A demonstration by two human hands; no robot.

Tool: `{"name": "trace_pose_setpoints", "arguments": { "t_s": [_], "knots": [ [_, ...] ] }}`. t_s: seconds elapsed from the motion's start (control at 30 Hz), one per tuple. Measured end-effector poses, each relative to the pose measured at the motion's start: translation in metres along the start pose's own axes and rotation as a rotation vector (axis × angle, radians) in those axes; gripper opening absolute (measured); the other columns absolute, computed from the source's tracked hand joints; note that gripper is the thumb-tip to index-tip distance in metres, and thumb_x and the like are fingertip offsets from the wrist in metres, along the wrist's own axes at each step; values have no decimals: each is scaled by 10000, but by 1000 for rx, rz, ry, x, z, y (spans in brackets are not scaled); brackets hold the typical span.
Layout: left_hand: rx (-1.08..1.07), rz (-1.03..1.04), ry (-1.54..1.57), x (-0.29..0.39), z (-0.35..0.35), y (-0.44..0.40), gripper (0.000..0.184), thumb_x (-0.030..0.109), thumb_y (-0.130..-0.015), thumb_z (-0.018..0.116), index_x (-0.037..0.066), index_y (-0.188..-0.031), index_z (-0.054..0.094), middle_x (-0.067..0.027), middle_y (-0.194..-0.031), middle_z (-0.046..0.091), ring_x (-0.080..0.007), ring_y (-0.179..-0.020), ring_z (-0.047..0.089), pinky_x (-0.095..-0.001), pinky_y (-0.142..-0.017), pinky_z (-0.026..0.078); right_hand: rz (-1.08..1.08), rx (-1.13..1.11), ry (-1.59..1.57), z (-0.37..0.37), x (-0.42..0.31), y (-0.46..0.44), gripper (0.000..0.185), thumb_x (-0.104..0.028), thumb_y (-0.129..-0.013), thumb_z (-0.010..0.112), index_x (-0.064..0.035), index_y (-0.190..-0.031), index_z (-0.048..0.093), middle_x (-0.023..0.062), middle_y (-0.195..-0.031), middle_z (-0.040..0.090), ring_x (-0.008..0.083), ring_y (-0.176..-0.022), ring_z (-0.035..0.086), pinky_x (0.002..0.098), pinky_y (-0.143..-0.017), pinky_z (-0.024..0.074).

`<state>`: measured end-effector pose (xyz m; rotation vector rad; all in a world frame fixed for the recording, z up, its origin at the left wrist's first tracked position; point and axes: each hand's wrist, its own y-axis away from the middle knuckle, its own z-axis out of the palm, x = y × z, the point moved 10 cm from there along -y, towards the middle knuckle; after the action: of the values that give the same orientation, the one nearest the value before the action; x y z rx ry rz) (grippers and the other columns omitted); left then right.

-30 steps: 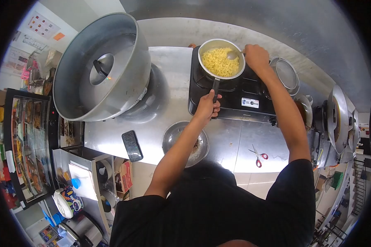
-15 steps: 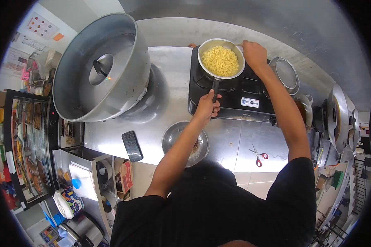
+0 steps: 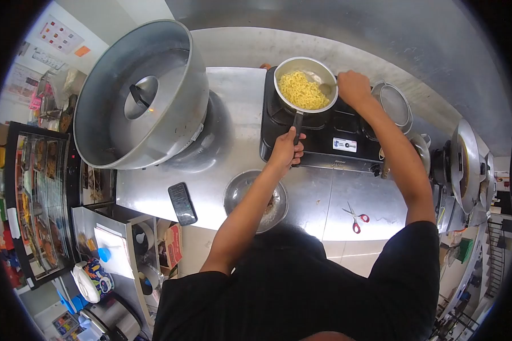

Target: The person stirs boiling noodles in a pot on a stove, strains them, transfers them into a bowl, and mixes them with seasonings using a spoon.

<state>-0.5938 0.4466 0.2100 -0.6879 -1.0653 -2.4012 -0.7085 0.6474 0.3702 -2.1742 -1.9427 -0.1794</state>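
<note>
Yellow noodles [image 3: 303, 91] lie in a saucepan [image 3: 314, 66] on the black gas stove [image 3: 318, 154]. My left hand [image 3: 288, 149] is wrapped round the pan's black handle [image 3: 297, 121]. At the pan's right rim, my right hand [image 3: 354, 87] is closed on a spoon [image 3: 325, 88], whose bowl rests inside the pan against the noodles' right side. Below my left hand, partly under the forearm, a metal bowl [image 3: 233, 190] holds some brown bits.
A very large metal pot [image 3: 193, 102] stands at the left, with a black phone [image 3: 182, 203] below it. Red-handled scissors [image 3: 356, 218] lie on the steel counter [image 3: 313, 210]. Right of the stove are a strainer [image 3: 395, 103] and several pans.
The spoon has moved within the pan, and the noodles have shifted toward the lower left, baring part of the pan's bottom. My left hand has kept its hold on the handle.
</note>
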Motion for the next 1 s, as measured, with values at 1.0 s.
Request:
{"name": "trace_pose_setpoints", "arguments": {
  "t_s": [1.0],
  "knots": [
    [3, 19, -10, 0, -1, 0, 419, 465, -1020, 390, 66, -1048, 514, 47, -605, 343, -89, -531, 373, -220, -413, 263, 124, -153, -125, -21, 13, -17, 236, -189, -852, 588, -2, -965, 679, 231, -1006, 678, 373, -968, 660, 469, -816, 530]
  ]
}}
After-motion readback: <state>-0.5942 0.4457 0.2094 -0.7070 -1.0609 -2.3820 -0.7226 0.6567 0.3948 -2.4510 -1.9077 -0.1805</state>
